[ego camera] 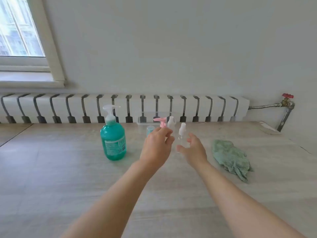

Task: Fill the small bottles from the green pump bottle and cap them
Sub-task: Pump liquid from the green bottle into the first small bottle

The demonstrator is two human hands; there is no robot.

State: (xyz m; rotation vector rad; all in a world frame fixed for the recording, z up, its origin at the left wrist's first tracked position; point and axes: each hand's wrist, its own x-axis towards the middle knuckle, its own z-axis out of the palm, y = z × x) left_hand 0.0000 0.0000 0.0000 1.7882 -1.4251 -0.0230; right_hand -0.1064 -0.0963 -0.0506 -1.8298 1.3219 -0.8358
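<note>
Green pump bottle (113,138) is upright on my tabletop (51,169), left of both hands: left hand (157,146) pinching a pink pump cap (161,121), right hand (193,150) spread loose beside a clear small bottle (181,134).

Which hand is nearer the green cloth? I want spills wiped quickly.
Right. The right hand hovers just left of the green cloth; the left hand is farther left, beside the green pump bottle.

Home room: radiator (123,107), window (20,31).
</note>
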